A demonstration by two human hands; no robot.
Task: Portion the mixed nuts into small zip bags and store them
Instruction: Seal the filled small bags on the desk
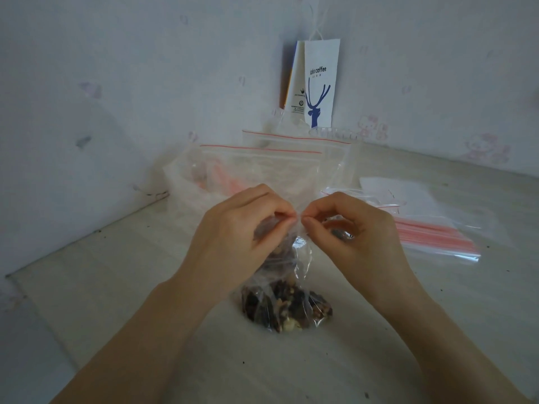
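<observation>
A clear plastic bag of mixed nuts [287,310] stands on the pale table [364,330], its lower part bulging with dark and light nuts. My left hand [236,237] and my right hand [353,237] meet above it, and each pinches the bag's gathered top between thumb and fingertips. The bag's neck hangs twisted between the two hands. Behind the hands, two empty zip bags [268,164] with red seal lines stand upright. The bag's upper part is partly hidden by my fingers.
A stack of flat zip bags [437,237] with red strips lies at the right, beside white paper [402,191]. A white coffee paper bag [319,83] leans against the wall at the back. Walls close off the left and back sides.
</observation>
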